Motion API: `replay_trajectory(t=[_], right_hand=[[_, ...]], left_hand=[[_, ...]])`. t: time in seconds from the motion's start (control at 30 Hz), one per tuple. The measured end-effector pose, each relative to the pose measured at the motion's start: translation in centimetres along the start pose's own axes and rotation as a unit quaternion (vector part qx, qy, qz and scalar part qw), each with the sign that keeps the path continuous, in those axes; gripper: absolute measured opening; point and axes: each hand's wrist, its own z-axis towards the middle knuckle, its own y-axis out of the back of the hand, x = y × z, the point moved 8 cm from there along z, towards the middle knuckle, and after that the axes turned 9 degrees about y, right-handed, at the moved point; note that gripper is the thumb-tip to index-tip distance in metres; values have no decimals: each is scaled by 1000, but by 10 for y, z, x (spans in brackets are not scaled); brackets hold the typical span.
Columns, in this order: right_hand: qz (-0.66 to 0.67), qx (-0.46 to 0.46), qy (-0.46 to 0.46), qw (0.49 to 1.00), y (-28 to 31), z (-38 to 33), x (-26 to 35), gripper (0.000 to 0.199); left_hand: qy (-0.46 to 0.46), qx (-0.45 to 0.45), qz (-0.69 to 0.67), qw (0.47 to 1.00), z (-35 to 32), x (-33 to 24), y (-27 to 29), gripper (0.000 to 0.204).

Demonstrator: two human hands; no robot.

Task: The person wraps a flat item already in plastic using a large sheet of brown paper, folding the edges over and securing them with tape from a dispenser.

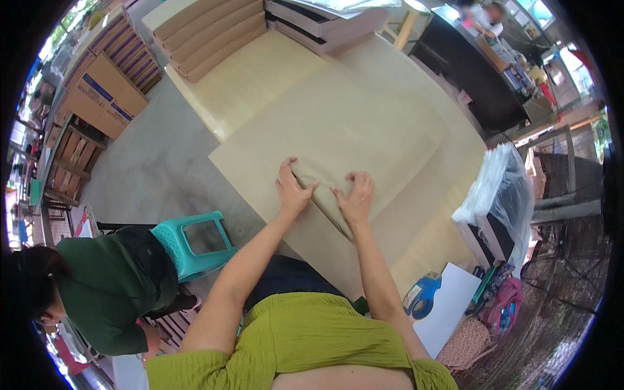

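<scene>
A large sheet of tan wrapping paper (364,123) lies spread over a flat, paper-covered item on the pale wooden table (260,71). My left hand (292,190) and my right hand (354,195) press side by side on a folded edge of the paper (322,188) near the table's front corner. Fingers of both hands are bent and pinch down the crease between them. Both forearms reach up from the lower edge over my green top.
Wrapped flat parcels (208,32) are stacked at the table's far end. A teal plastic stool (195,244) stands on the concrete floor at left, beside a seated person in dark green (110,286). A blue tape dispenser (422,294), a white board and plastic-wrapped items (500,195) lie at right.
</scene>
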Motion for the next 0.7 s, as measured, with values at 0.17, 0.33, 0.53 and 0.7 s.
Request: replay_trajectory(t=[0.17,0.33,0.53,0.7], right_hand=[[-20,-96,-132,986,130,-101,-62,41],[-272,49,-367,888,244,-267,-113,84],[-230,-4,-390,892,227,-300,-132,92],[-119,-12,-317,941,246,-264,-73,89]], left_hand=[[2,6,27,1000,-1,17,6,87],[-27,-10,41,999,-5,12,-1,85],[-27,-8,57,998,-7,6,-5,85],[-53,-31,56,997,-10,12,-5,82]])
